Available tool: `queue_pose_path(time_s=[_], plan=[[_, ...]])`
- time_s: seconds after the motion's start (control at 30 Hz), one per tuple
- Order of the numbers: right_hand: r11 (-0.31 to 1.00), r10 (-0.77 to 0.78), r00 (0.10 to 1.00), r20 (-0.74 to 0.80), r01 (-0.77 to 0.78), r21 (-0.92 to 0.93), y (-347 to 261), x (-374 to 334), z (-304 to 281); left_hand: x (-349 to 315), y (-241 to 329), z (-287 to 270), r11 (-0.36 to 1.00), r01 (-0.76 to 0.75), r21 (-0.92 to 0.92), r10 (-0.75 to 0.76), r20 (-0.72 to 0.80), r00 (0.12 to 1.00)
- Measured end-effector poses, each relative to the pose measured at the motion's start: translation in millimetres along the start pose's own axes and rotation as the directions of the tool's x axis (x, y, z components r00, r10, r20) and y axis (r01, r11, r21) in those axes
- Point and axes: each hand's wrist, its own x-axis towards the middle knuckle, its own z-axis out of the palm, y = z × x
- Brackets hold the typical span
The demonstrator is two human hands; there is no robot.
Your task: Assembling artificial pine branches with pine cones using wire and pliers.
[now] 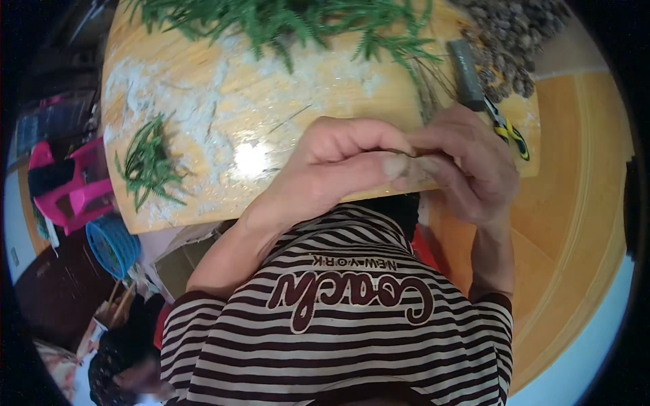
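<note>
Above the near edge of the table, my left hand (352,154) and my right hand (467,162) meet, thumbs and fingers pinched close together. Between the fingertips a short bit of a thin dark strand (410,154) shows; most of it is hidden, and its kind is too small to make out. Beyond my hands lies a wide heap of green fern-like sprigs (284,24). A smaller bunch of the same sprigs (150,164) rests at the table's left. Closest to my right hand are pliers (504,128) with yellow and black handles.
Brown pine cones (514,40) pile up at the far right, beside a dark grey block (467,74). Whitish flakes litter the wooden table (271,88). Left of it stand a pink stool (74,189), a blue basket (113,247) and a cardboard box (179,254). A person (128,358) is at lower left.
</note>
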Motion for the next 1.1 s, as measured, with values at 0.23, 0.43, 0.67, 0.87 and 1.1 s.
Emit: queue_pose_path(time_s=[0.23, 0.43, 0.67, 0.87, 1.1], plan=[[0.972, 0.047, 0.989, 0.142, -0.012, -0.237, -11.4, 4.3, -3.5, -7.9, 0.1, -6.6, 0.997, 0.065, 0.046, -0.064, -0.036, 0.997], [0.893, -0.079, 0.962, 0.261, 0.185, -0.41, -6.4, 4.1, -5.4, -10.8, 4.3, -13.0, 0.986, 0.138, 0.095, -0.142, 0.029, 0.989], [0.91, -0.162, 0.945, 0.285, 0.255, -0.328, -3.2, 8.1, -10.0, -8.6, 10.1, -4.7, 0.986, 0.109, 0.122, -0.115, 0.039, 0.993], [0.955, -0.099, 0.964, 0.247, 0.162, -0.247, -6.1, 4.4, -6.3, -3.9, -3.9, -4.3, 0.631, -0.29, 0.719, 0.269, 0.148, 0.952], [0.98, 0.17, 0.981, 0.092, -0.159, -0.12, -5.3, -7.6, -1.0, 4.4, -14.8, 1.6, 0.235, -0.466, 0.853, 0.57, 0.268, 0.777]])
